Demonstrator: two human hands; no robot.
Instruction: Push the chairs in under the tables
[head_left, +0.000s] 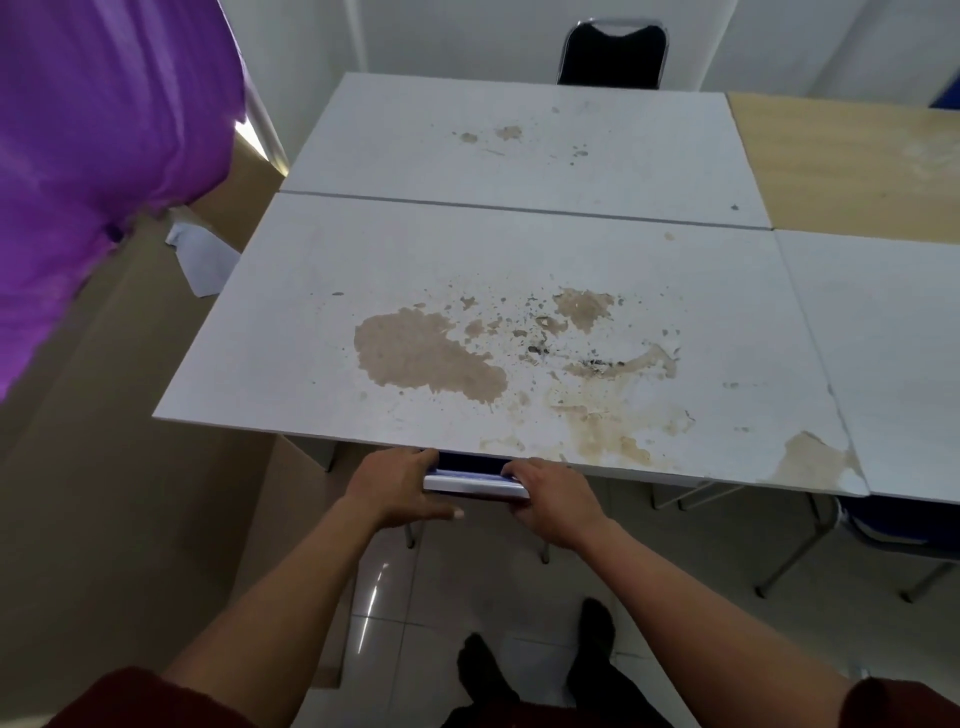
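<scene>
1. White walls (805, 41) close off the far side of the room.
2. A purple curtain (93, 156) hangs at the left, and a bright strip of light (248, 132) shows at its lower edge.
3. Brown cardboard boxes (104, 467) stand below the curtain, with a white sheet of paper (205, 260) lying among them.
4. The floor (467, 582) is pale, glossy tile with thin grey joints. A streak of reflected light (375, 587) gleams on it.
</scene>
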